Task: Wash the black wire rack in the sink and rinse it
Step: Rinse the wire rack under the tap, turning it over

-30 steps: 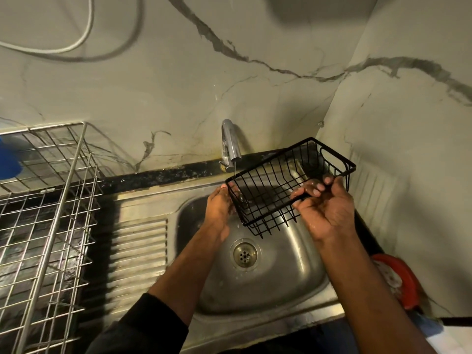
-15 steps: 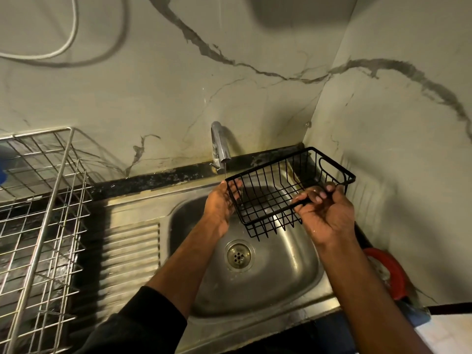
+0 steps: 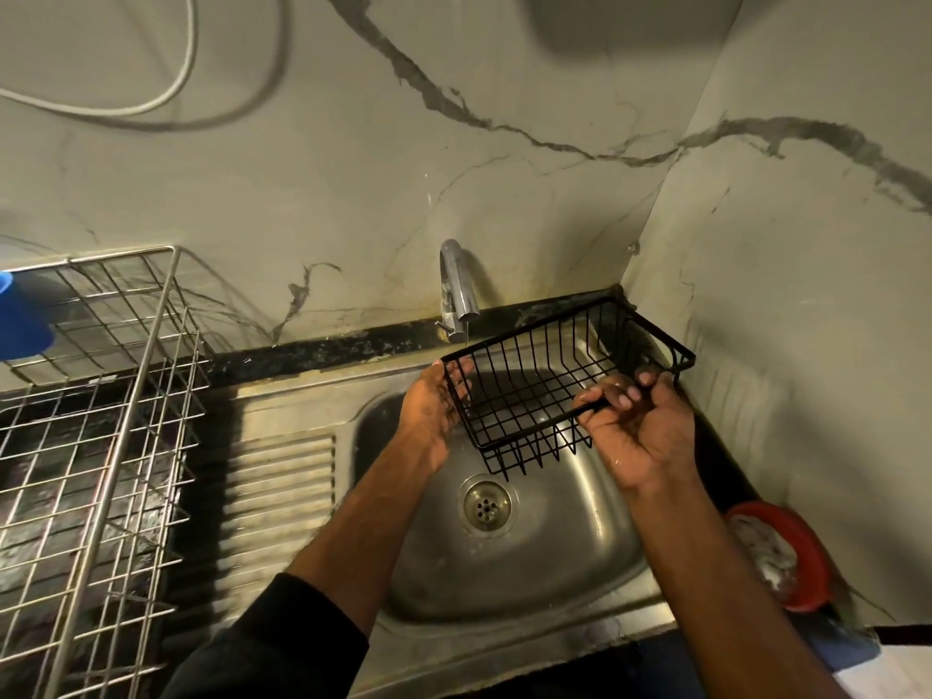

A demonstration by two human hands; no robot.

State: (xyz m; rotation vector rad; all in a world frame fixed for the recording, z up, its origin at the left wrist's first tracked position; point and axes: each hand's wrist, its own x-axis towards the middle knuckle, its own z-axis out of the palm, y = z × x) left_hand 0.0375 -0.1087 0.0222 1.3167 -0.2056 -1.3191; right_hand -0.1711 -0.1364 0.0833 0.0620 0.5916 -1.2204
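The black wire rack (image 3: 544, 380) is a small basket, held tilted above the steel sink basin (image 3: 570, 537), just under the chrome tap (image 3: 456, 290). A thin trickle of water falls from the spout onto the rack's left end. My left hand (image 3: 436, 401) rests against that left end with the fingers spread along the wires. My right hand (image 3: 638, 426) grips the rack's near rim on the right, fingers curled over the wire. The drain (image 3: 486, 506) lies below the rack.
A tall silver wire dish rack (image 3: 101, 421) stands on the left beside the ribbed drainboard (image 3: 280, 491), with a blue object (image 3: 20, 320) at its far-left edge. A red dish with a scrubber (image 3: 779, 552) sits right of the sink. Marble walls close off the back and right.
The rack has tipped from steeply tilted toward level and sunk slightly under the tap. Both hands stayed on it. The view has drifted a little.
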